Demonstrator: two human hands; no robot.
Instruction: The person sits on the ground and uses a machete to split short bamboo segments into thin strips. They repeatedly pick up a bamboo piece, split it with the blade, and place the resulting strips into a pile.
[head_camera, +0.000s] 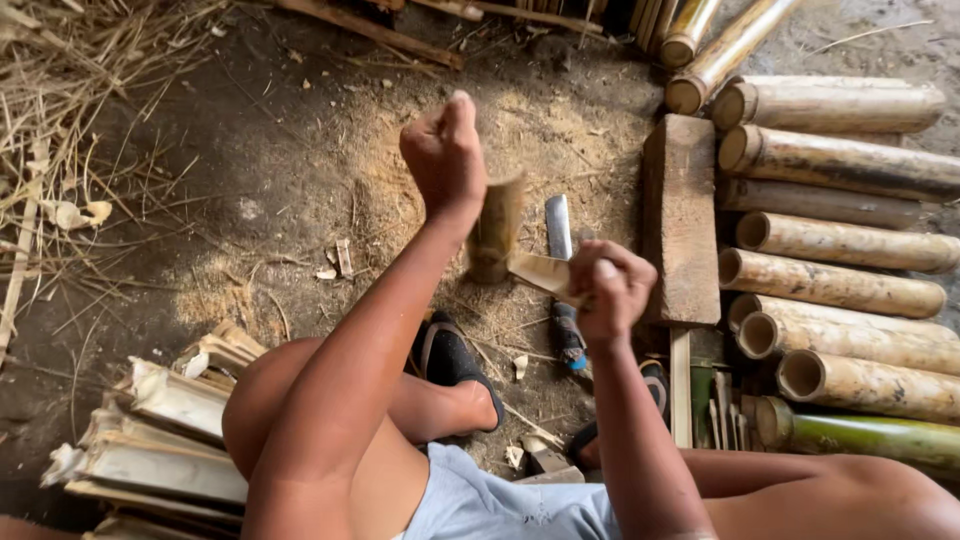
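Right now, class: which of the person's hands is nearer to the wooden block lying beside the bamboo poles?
Right. The right hand is just left of the wooden block, gripping a split strip. The left hand is raised farther left, beyond the bamboo piece.

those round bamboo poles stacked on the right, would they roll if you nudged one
The bamboo poles are round and smooth-skinned, so a loose one would probably roll sideways; here they lie packed side by side against a wooden block, which likely checks them. Their open ends look hollow, so they are probably stiff yet fairly light for their bulk.

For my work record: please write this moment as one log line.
left hand: grips upright brownish bamboo piece | right hand: pulls pale split strip | big steel knife: on ground
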